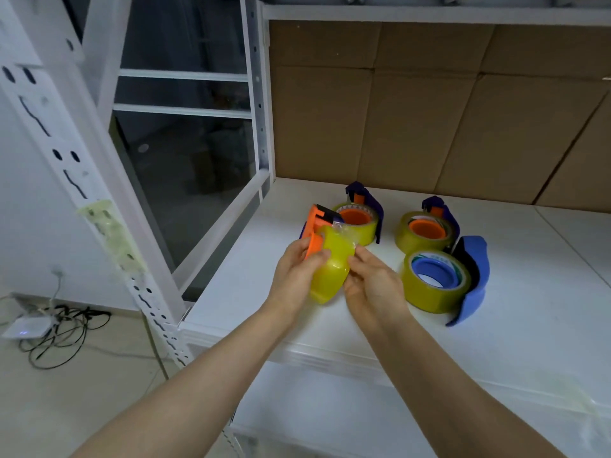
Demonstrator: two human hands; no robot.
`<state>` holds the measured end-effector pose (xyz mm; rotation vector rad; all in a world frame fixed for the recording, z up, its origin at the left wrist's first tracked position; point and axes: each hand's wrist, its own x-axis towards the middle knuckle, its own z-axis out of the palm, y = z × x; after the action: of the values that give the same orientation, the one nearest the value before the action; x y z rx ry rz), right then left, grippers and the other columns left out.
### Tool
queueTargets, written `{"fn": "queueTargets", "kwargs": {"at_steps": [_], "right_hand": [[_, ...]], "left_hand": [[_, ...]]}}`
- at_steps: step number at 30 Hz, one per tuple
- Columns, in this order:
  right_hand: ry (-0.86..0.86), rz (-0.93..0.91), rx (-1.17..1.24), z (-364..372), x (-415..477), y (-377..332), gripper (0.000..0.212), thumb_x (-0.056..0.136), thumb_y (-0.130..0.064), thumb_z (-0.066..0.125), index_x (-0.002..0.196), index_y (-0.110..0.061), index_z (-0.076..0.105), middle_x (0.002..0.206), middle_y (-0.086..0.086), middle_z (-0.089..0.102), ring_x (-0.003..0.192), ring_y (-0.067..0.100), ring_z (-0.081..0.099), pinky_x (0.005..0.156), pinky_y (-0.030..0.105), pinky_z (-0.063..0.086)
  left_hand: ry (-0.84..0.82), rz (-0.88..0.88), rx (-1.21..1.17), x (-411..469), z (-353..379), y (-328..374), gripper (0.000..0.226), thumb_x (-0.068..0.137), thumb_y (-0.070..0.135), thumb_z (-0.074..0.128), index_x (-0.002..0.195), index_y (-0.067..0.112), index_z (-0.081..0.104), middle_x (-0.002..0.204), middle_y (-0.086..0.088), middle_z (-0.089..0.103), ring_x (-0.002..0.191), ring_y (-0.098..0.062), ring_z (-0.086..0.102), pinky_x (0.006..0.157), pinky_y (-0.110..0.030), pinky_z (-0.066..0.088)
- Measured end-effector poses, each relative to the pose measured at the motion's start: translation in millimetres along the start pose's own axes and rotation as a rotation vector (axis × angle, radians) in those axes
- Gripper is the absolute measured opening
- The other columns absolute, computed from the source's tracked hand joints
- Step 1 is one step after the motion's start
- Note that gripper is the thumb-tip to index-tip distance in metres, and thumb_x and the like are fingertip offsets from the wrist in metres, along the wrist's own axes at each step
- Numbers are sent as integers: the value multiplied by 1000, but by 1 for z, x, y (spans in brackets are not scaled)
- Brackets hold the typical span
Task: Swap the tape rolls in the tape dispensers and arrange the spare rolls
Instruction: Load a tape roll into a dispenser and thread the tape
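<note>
On white shelf (330,325): three dispensers; cardboard backing (413,110); cables on floor (59,328)

Both hands (334,276) around yellow tape roll (330,269)

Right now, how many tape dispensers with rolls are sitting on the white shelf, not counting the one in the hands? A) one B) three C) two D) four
B: three yellowish tape rolls in dispensers rest on the white shelf: two with orange hubs and one with a blue hub; both hands hold a fourth, an orange-framed dispenser.
</note>
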<state>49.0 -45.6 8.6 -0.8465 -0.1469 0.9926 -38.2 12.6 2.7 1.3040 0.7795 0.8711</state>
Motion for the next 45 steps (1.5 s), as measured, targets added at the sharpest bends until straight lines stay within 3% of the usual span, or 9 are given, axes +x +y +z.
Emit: {"fn": "queueTargets", "kwargs": {"at_steps": [5,11,14,17,23,29,34,37,45], "right_hand": [[129,-165,-357,-4,5,-2,41,85,2,59,125,-8,54,121,11,60,108,19,58,101,35,44],[-59,-383,-1054,1,28,-36,35,73,-27,77,106,-17,68,111,-2,58,103,9,54,87,22,40],[-162,-484,-1088,3,34,-34,11,75,-13,75,74,-20,67,87,-5,64,87,8,58,81,16,44],[-110,-677,-1142,5,38,-29,17,77,-12,73,71,-24,63,100,0,60,96,8,53,76,-2,36],[9,-717,-1121,5,51,-22,6,76,-17,75,77,-16,70,106,2,57,104,11,50,72,-8,29],[68,-694,-1126,-2,61,-24,7,75,-20,76,77,-16,70,107,4,60,109,16,53,84,18,37],[123,-651,-1088,-8,68,-28,8,76,-22,75,78,-15,71,105,7,62,102,15,54,82,24,46],[141,-576,-1036,-12,70,-25,8,77,-21,75,72,-17,70,91,3,65,94,19,60,87,37,52],[176,-504,-1012,-20,72,-28,10,76,-17,75,78,-7,74,80,6,70,89,22,66,84,35,53]], "left_hand": [[4,32,42,0,-5,-5,48,79,5,70,125,6,55,113,-8,65,98,-17,63,87,-26,51],[-43,54,2,3,-13,-7,36,80,0,67,114,6,59,103,-9,67,86,-14,64,74,-18,54],[-64,79,16,4,-12,-9,31,82,1,66,112,8,61,97,-6,68,80,-9,65,72,-17,53],[-36,90,38,7,-12,-9,21,85,10,64,106,8,64,88,-2,68,70,-2,63,66,-15,50],[110,15,62,11,-14,-7,22,79,28,72,90,9,67,77,-3,67,68,-13,62,62,-23,50],[-18,19,52,9,-18,-6,14,78,15,73,90,12,66,79,-3,65,69,-11,60,60,-17,48],[89,31,139,15,-20,-10,44,54,61,72,70,20,66,70,-1,65,68,-16,60,69,-32,50],[80,31,170,16,-21,-13,50,49,68,68,66,22,66,69,1,64,70,-17,60,72,-36,50],[38,62,216,18,-20,-16,41,50,67,68,66,30,69,73,0,66,79,-20,61,81,-42,50]]}}
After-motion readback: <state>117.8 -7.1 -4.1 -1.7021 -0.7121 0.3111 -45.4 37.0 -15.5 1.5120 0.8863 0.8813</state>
